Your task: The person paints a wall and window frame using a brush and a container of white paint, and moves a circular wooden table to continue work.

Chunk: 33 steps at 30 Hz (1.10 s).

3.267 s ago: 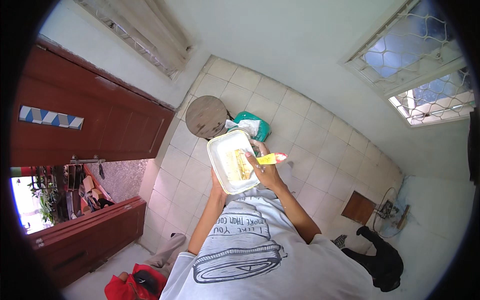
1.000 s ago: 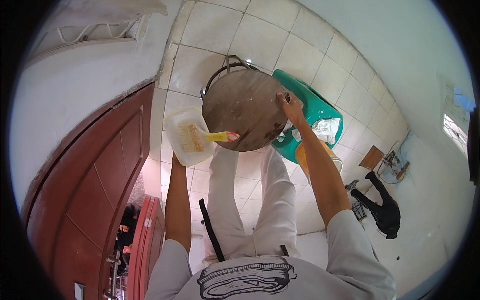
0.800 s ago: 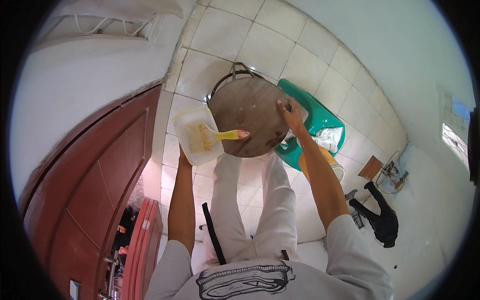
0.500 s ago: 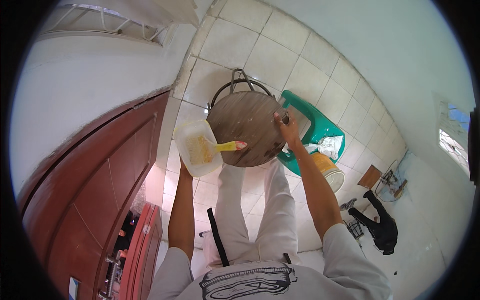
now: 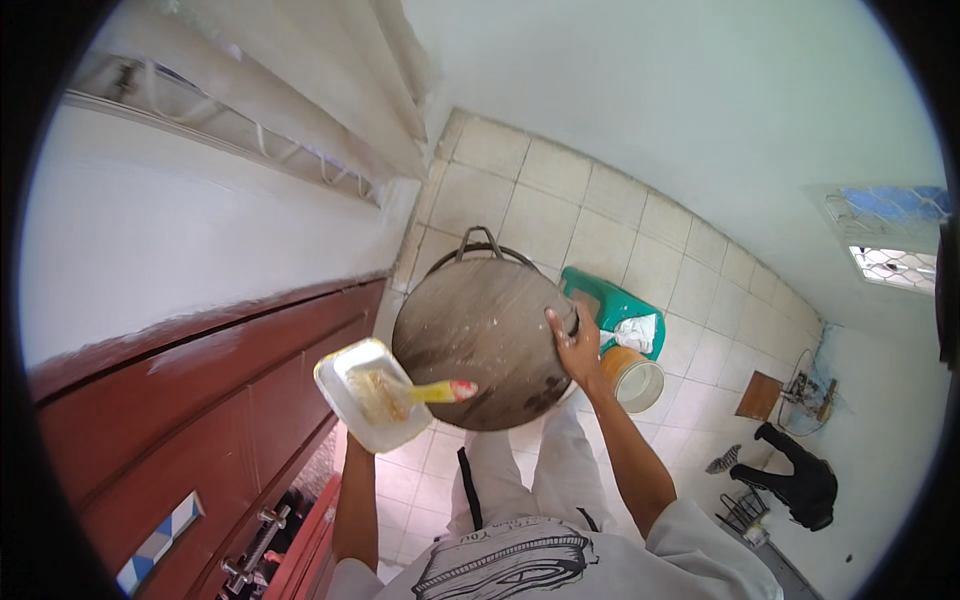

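My left hand (image 5: 359,446) is under a white, shallow plastic tray (image 5: 392,436) and supports it; most of its fingers are hidden below. A paintbrush (image 5: 440,391) with a yellow handle and red tip lies across the tray, its bristles over yellowish residue. Just right of the tray is a stool with a round, worn brown wooden seat (image 5: 480,330). My right hand (image 5: 578,348) is closed on the seat's right rim, thumb on top. A bent metal leg (image 5: 479,238) and part of a dark ring show beyond the seat.
A green plastic chair (image 5: 610,296) holds crumpled white material (image 5: 636,332); beside it is a yellow bucket (image 5: 637,386). Red doors (image 5: 120,400) line the left, with a white wall (image 5: 220,200) above. At right are a black garment (image 5: 802,482) and a wire rack (image 5: 742,514).
The view has tilted, showing more wall. The stool seat looks larger and lower in view, still in my right hand's grip. The tray has shifted down and left with my left hand.
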Tool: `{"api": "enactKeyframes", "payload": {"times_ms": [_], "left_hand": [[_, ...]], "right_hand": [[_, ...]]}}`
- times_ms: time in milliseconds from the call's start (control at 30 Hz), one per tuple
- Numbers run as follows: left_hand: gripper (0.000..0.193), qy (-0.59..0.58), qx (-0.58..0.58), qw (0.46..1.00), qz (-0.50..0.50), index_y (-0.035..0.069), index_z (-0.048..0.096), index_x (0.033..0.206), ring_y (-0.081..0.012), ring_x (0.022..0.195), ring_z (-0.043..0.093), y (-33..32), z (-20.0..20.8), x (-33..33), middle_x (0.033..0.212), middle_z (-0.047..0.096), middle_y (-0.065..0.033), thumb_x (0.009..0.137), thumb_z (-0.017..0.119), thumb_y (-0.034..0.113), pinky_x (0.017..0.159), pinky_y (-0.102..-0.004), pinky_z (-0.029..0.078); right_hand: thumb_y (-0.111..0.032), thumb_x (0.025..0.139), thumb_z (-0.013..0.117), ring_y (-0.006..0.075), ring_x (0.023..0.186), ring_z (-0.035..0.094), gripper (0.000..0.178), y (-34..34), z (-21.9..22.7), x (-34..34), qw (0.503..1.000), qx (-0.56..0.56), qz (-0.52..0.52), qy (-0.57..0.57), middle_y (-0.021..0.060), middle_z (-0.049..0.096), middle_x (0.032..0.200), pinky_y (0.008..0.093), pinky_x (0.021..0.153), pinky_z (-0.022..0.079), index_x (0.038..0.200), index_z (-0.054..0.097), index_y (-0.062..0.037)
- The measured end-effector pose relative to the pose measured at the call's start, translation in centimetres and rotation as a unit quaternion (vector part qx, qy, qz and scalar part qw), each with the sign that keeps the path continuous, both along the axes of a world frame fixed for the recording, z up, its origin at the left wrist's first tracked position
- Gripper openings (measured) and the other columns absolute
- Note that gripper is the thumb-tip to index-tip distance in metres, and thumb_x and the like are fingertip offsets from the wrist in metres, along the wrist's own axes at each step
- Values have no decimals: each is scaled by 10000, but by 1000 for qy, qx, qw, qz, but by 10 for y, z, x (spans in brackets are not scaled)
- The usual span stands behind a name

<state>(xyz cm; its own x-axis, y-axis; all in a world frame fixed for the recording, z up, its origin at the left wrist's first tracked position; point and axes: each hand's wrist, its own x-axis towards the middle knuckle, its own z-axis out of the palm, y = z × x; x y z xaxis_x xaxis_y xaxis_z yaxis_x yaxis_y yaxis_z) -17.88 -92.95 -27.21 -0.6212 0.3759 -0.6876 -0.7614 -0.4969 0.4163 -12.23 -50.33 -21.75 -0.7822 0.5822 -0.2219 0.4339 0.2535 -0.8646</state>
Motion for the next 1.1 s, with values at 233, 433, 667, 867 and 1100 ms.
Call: {"api": "enactKeyframes", "payload": {"times_ms": [233,433,667,867,1100], "left_hand": [[619,100,-18,994,-39,119,492,1410,-331,1154,575,19,195,24,1410,522,-140,963,499,547,920,-498,548],[619,179,-25,981,-63,123,488,1413,-336,1164,562,65,305,75,1415,515,-138,963,499,548,925,-500,544],[620,253,-14,964,-80,127,484,1417,-341,1175,546,121,382,147,1421,508,-137,962,499,549,931,-502,540],[621,264,20,958,-110,131,480,1420,-345,1185,533,152,396,199,1426,502,-136,962,499,549,936,-504,537],[621,219,106,949,-200,136,475,1424,-350,1196,517,161,360,200,1432,495,-134,962,500,550,941,-507,533]], "right_hand": [[-318,952,681,207,901,624,369,14,167,75,995,-75,-49,41,137,683,950,325,832,479,1115,604,4],[-286,965,667,147,919,543,343,53,246,170,983,-123,-72,119,100,624,963,293,815,445,1101,585,18],[-272,982,645,95,865,546,301,89,322,270,962,-175,-114,174,61,644,929,250,773,445,1079,594,8],[-270,979,651,68,832,564,275,111,366,347,929,-251,-183,202,52,668,903,244,754,460,1049,598,-9],[-269,971,663,72,821,570,268,73,376,413,916,-190,-280,214,51,668,898,238,738,462,1033,613,-13]]}}
